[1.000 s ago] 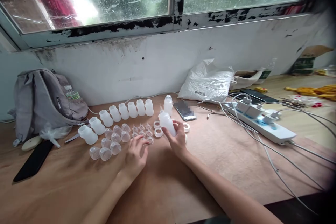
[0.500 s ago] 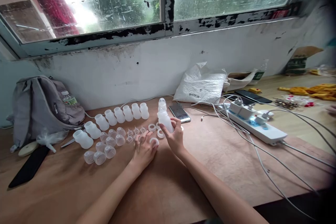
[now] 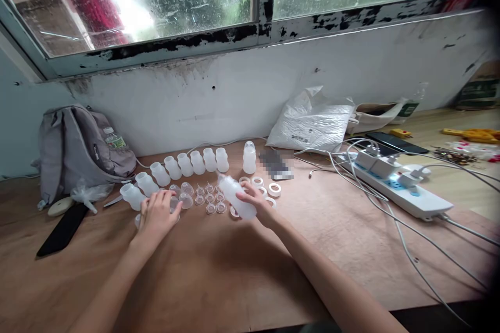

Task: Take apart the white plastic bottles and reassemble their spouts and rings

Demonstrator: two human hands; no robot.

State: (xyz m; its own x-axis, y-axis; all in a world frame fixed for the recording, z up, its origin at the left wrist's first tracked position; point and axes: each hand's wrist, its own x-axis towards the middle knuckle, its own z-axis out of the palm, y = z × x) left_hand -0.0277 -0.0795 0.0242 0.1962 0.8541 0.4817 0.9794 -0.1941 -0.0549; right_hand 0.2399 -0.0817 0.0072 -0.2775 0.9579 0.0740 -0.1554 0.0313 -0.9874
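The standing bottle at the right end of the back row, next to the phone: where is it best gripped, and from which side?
Probably around its narrower waist, coming from the front. The standing bottle is upright with a cap on top, the row of open bottles crowds its left, and the wall is close behind. The right hand already holds a tilted bottle, while the left hand rests over the clear caps.
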